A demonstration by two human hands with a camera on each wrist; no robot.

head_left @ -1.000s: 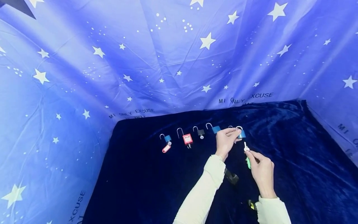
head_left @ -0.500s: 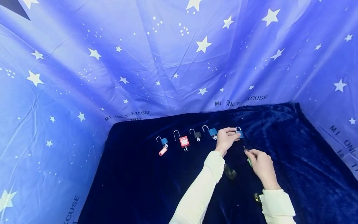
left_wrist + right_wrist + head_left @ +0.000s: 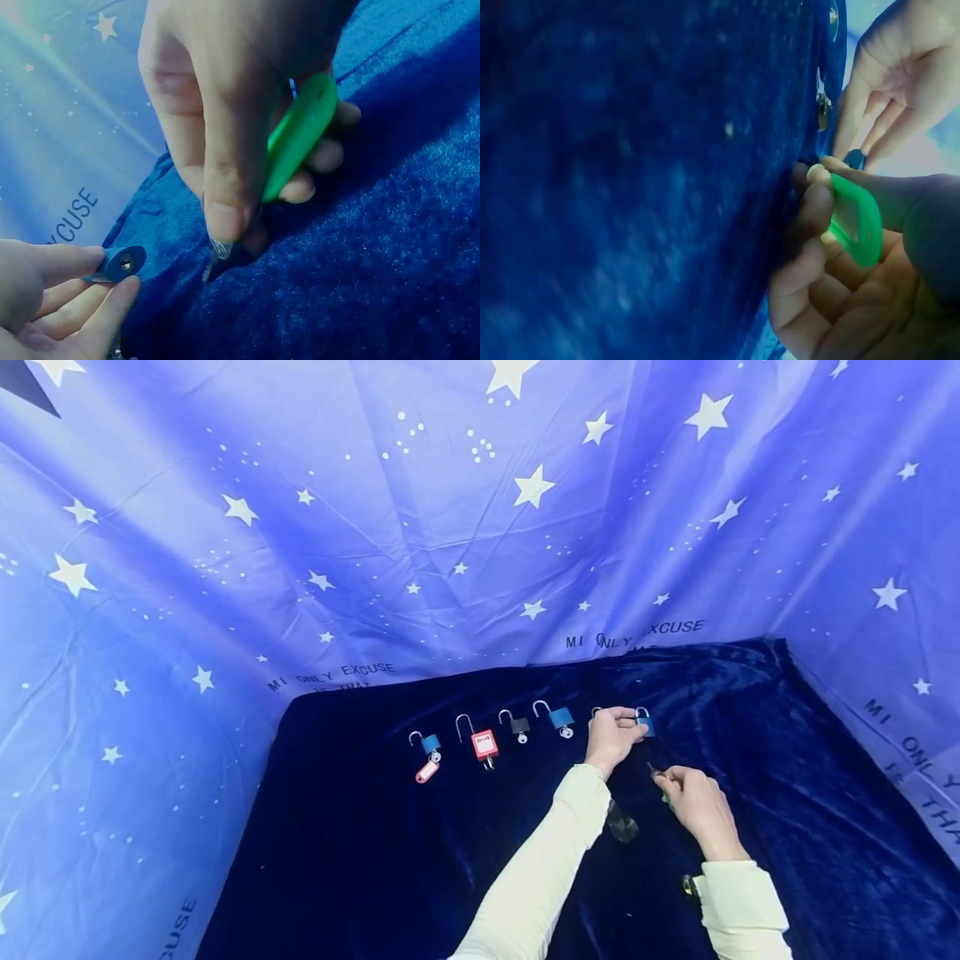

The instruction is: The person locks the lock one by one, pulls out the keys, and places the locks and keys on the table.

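Note:
My left hand (image 3: 613, 742) pinches a small blue padlock (image 3: 646, 726) at the right end of a row of padlocks. Its shackle points away, and its keyhole end shows in the left wrist view, between thumb and fingers. My right hand (image 3: 703, 810), nearer and to the right, pinches a silver key (image 3: 210, 264) between thumb and fingers. The key's blade sticks out beyond the thumb tip, apart from the padlock. From the key hangs a green tag (image 3: 864, 225), lying within the curled fingers. Another shackle (image 3: 596, 712) peeks out behind my left hand, its lock body hidden.
Leftward in the row lie unlocked padlocks with keys in them: a blue one (image 3: 561, 718), a black one (image 3: 519, 725), a red one (image 3: 484, 743), and another blue one (image 3: 431, 743) with a red tag (image 3: 427, 772). Dark blue plush cloth (image 3: 360, 852) meets a starry curtain (image 3: 420, 510) behind.
The key in my right hand has turned from flat to edge-on, its tip now leaning left. My left hand keeps the padlock, and the head view has shifted slightly.

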